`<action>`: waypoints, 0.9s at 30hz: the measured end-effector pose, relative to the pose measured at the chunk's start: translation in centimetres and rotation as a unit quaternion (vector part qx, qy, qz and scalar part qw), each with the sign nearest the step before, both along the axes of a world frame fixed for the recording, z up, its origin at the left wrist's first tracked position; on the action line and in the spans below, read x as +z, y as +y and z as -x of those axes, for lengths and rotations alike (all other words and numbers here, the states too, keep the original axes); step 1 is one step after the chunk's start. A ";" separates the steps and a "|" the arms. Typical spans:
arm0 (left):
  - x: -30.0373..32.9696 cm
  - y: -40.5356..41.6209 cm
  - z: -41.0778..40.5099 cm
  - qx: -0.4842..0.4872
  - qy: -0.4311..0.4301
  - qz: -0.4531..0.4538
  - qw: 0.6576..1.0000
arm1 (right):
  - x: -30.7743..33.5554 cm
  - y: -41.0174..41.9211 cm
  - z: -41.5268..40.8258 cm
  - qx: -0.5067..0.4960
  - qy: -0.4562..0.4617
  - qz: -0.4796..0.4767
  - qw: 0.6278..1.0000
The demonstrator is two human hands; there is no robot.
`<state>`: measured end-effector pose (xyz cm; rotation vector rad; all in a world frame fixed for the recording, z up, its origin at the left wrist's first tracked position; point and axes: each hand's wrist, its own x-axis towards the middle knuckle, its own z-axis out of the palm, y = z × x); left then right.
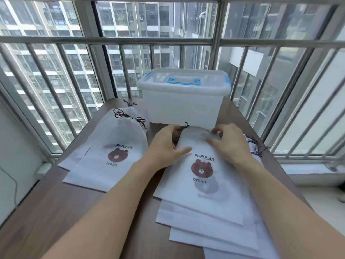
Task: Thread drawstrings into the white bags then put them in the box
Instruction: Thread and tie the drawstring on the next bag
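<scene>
Just before the box (183,101), both hands pinch the top bag (200,176): left hand (165,144), right hand (228,142). The cord (186,125) may slip out if the hem bunches.

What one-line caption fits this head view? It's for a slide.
Both hands, left and right, work the top of a white bear-print bag before a lidded box.

White bags (200,186) everywhere, each printed with a dark brown bear face, black "POPULAR" above it and brown "broun" below. The second pile (112,156) carries the same print. Drawstrings (128,116) run dark, navy to black. The box (183,107) is frosted translucent white, with a sky-blue handle (183,80) and clips. The table (56,212) shows dark brown woodgrain.
</scene>
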<state>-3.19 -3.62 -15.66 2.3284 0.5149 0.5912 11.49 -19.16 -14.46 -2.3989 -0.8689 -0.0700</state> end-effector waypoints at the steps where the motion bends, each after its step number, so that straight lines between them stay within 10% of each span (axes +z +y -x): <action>1: 0.0 0.1 -0.1 0.017 -0.004 0.013 1.000 | 0.1 0.0 -0.2 0.004 -0.004 -0.019 1.000; 13: 1.7 -0.3 0.2 -0.021 -0.197 0.412 0.890 | 1.8 -0.5 0.4 0.164 0.056 -0.160 0.972; 23: 2.2 0.2 -0.2 0.056 -0.220 0.402 0.887 | 2.3 -1.9 -1.5 0.108 0.191 -0.240 0.946; 27: 1.3 1.0 -0.2 0.083 -0.216 0.238 0.943 | 2.1 -1.3 -1.8 0.099 0.240 -0.282 0.924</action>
